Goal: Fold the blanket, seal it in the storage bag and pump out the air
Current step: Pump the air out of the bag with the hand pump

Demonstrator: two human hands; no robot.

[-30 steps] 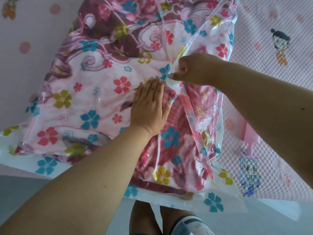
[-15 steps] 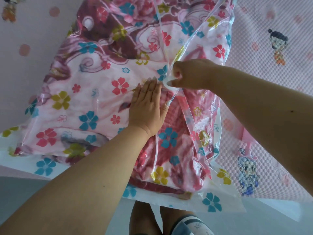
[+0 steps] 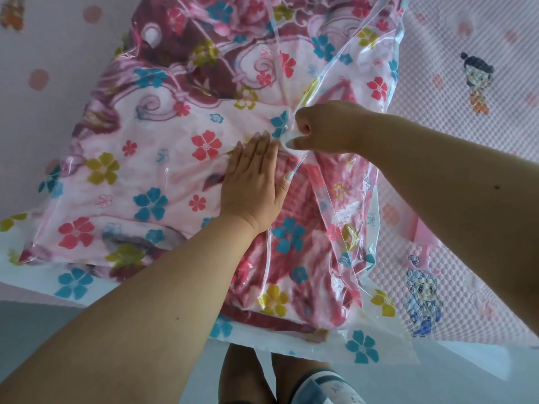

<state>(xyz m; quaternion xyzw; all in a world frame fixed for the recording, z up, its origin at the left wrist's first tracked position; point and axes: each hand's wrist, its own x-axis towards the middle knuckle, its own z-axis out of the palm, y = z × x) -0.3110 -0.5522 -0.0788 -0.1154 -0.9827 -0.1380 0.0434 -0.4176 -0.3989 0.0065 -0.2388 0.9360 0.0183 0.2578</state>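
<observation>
A quilted pink mattress cover (image 3: 455, 158), printed with cartoon figures, is carrying the load. On it, at its near edge, is lying the clear flower-printed storage bag (image 3: 96, 170), with the folded pink-and-maroon blanket (image 3: 306, 246) already inside it and filling it almost edge to edge. The bag is looking puffy, so the air is probably not yet out.

The left hand (image 3: 253, 185) is lying flat on the top of the bag, fingers straight and together, pressing the film down just beside the valve and gripping nothing. The right hand (image 3: 326, 126) is curling its fingers and thumb round the white valve cap (image 3: 291, 141), a small round fitting on the bag's upper face; whether it is turning the cap or pulling it cannot be told.

Handling, as a judgement: the blanket is soft and bulky and will be yielding under pressure, while the film is thin, slippery and easy to crease, so it is offering little purchase of its own. The stiff valve is the sound place to take hold, with a flat palm steadying the film next to it.

No brand name, label or legible writing is showing; small blue marks on the loose film at the right are too blurred to read.
</observation>
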